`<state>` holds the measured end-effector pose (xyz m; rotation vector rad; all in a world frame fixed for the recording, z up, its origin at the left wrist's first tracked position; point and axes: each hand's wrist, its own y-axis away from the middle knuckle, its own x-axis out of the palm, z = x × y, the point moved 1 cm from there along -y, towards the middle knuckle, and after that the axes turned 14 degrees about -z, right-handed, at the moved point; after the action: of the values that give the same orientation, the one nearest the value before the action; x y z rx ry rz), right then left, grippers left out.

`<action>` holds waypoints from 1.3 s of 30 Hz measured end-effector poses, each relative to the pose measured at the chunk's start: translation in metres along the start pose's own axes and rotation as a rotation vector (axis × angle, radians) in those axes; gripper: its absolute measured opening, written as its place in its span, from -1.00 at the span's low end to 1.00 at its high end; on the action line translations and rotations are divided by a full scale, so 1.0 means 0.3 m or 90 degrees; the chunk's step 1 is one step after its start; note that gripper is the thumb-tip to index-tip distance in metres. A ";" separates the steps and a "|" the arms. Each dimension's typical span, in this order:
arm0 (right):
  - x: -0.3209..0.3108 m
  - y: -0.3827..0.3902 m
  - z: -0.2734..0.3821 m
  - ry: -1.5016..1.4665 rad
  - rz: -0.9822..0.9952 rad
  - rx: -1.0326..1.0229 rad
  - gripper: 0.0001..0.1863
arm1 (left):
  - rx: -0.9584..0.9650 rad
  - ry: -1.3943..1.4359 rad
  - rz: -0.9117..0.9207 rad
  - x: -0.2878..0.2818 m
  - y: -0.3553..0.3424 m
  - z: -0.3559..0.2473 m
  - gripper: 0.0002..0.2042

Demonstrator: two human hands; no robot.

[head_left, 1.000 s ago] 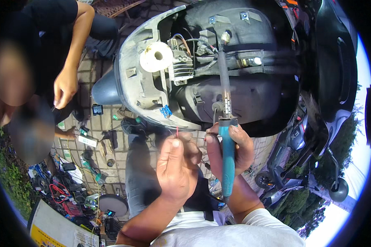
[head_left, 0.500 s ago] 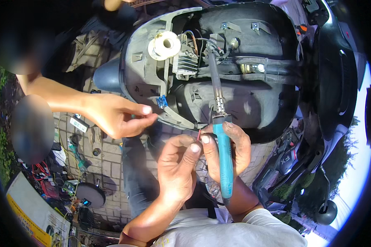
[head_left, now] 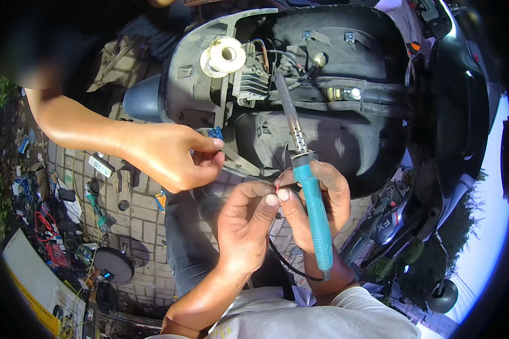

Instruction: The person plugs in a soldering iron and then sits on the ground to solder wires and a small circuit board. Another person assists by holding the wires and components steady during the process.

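Thumbs (head_left: pixel 271 200) nearly touching, a person's left hand (head_left: pixel 244 226) and right hand (head_left: pixel 297 220) meet at a short red wire (head_left: pixel 277 188). The left pinches it between thumb and forefinger; the right, thumb tip at the same spot, also cradles a teal-handled soldering iron (head_left: pixel 314 214), its barrel pointing up and away. Whether the right grips the wire too is unclear. A second earlier the hands were apart and the iron stood more upright.

Left of and beyond the left hand, a co-worker's hand (head_left: pixel 178 155), well off to the side then, now reaches the blue circuit board (head_left: pixel 215 133); whether it grasps the board cannot be seen. Farther ahead of both hands lie the dark vehicle shell (head_left: pixel 316 141), a finned metal block (head_left: pixel 251 87) and a pale spool (head_left: pixel 214 61). Paving (head_left: pixel 144 231) spreads left of the left hand.
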<state>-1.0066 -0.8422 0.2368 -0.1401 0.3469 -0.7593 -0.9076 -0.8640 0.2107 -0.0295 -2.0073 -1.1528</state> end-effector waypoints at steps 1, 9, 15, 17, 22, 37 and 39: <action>-0.003 -0.002 0.003 -0.013 -0.005 0.010 -0.40 | 0.017 -0.036 0.006 0.001 0.000 -0.001 -0.92; -0.026 -0.002 0.007 -0.018 -0.020 0.038 -0.40 | 0.109 -0.178 0.050 0.000 -0.018 0.007 -0.92; -0.040 0.014 -0.010 0.007 -0.043 -0.076 -0.43 | 0.031 -0.033 0.022 0.015 -0.001 0.031 -0.92; -0.042 0.031 -0.028 -0.001 -0.064 -0.117 -0.42 | 0.021 0.031 0.030 0.028 0.006 0.047 -0.89; -0.037 0.019 -0.033 -0.005 -0.087 -0.164 -0.39 | 0.082 -0.028 0.016 0.043 0.006 0.066 -0.89; -0.037 0.016 -0.038 -0.078 -0.134 -0.124 -0.45 | 0.183 -0.173 0.044 0.046 -0.014 0.038 -0.86; -0.039 0.016 -0.032 -0.089 -0.119 -0.096 -0.47 | 0.256 -0.196 0.063 0.040 -0.027 0.031 -0.85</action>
<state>-1.0148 -0.8308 0.2296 -0.3700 0.2604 -0.9025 -0.9248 -0.8659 0.2104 -0.1051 -2.4500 -0.6968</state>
